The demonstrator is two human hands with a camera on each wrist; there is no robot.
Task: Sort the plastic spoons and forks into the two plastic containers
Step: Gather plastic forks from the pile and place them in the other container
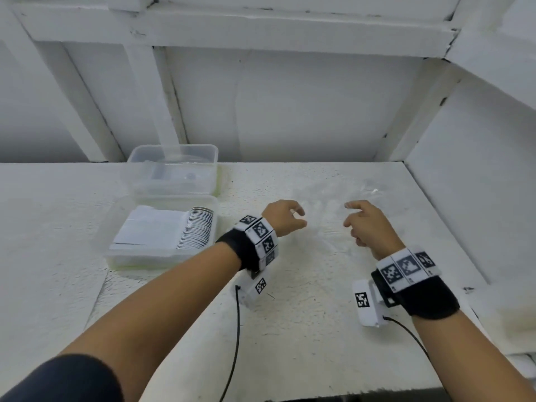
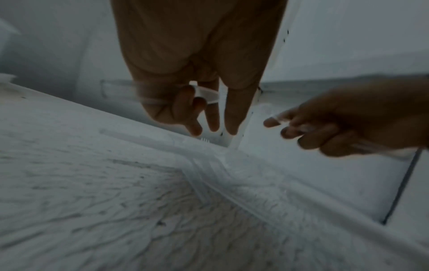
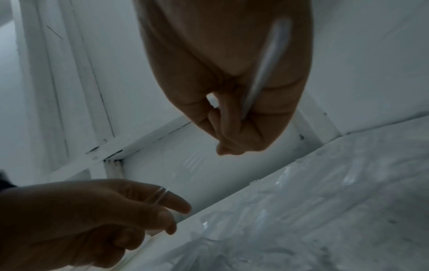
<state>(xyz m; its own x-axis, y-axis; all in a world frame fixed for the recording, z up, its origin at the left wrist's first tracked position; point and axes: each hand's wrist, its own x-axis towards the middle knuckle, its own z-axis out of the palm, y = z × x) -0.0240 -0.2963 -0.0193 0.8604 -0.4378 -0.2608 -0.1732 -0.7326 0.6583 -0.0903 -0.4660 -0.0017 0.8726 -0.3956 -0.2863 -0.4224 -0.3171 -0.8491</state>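
Note:
A heap of clear plastic utensils (image 1: 327, 219) lies on the white table, also seen in the left wrist view (image 2: 206, 176) and the right wrist view (image 3: 301, 210). My left hand (image 1: 290, 216) hovers at the heap's left side, fingers curled round a clear utensil (image 2: 206, 94). My right hand (image 1: 359, 221) hovers at the right side and grips a clear utensil handle (image 3: 267, 64) along its palm. Fork or spoon, I cannot tell. Two clear containers stand at the left: the near one (image 1: 162, 261) holds a tight row of stacked white utensils (image 1: 197, 227), the far one (image 1: 174, 149) looks nearly empty.
A white wall (image 1: 290, 105) closes the back of the table and a side panel (image 1: 464, 184) closes its right. The table's front edge (image 1: 319, 397) runs below my forearms. Cables hang from both wrist cameras.

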